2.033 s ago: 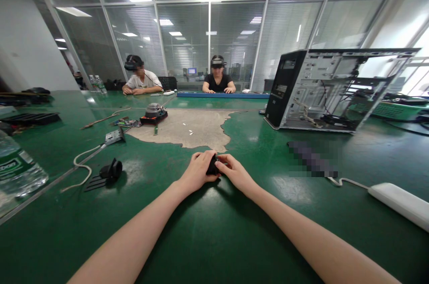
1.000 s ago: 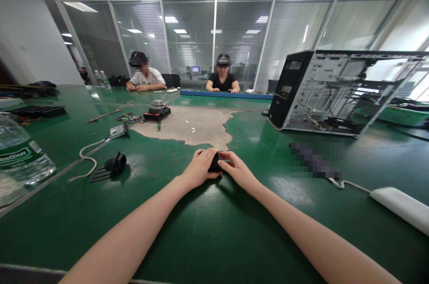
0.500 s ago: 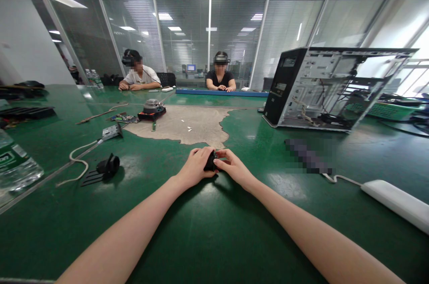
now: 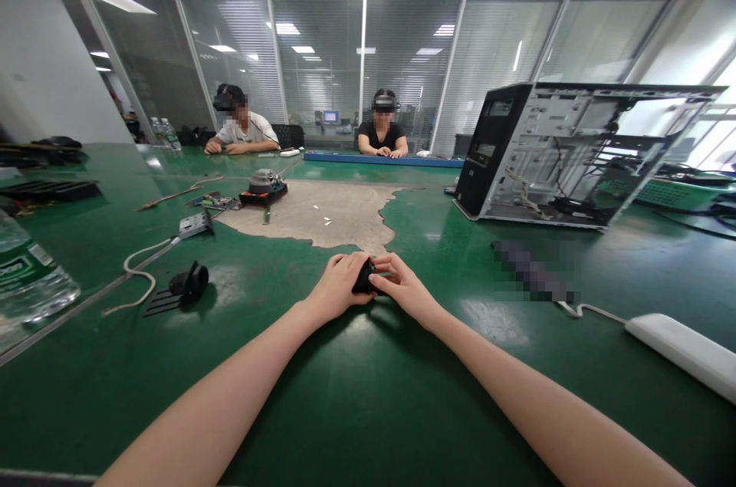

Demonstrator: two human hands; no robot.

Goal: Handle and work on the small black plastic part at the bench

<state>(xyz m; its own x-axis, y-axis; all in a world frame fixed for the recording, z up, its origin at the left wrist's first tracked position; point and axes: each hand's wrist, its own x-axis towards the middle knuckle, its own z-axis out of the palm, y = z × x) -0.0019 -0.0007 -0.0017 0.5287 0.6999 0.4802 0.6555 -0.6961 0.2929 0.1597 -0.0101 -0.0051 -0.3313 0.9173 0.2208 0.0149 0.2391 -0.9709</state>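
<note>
A small black part (image 4: 363, 278) sits between my two hands at the middle of the green table (image 4: 356, 410). My left hand (image 4: 339, 280) is wrapped over its left side. From the right, my right hand (image 4: 399, 282) grips its edge with thumb and fingers. The fingers cover much of the part, so its full shape is hidden. Beyond my hands is a bare grey-brown patch (image 4: 339, 211) in the table's green surface. Another black part with prongs (image 4: 187, 284) lies to the left.
An open computer case (image 4: 534, 157) stands at the right, with a white power strip (image 4: 678, 349) nearer. A water bottle (image 4: 28, 272), a metal bracket (image 4: 195, 223) and a red-and-black device (image 4: 263, 189) are on the left. Two people sit across the table.
The whole view has shifted slightly, with things appearing a little further right. Both hands keep their hold on the black part.
</note>
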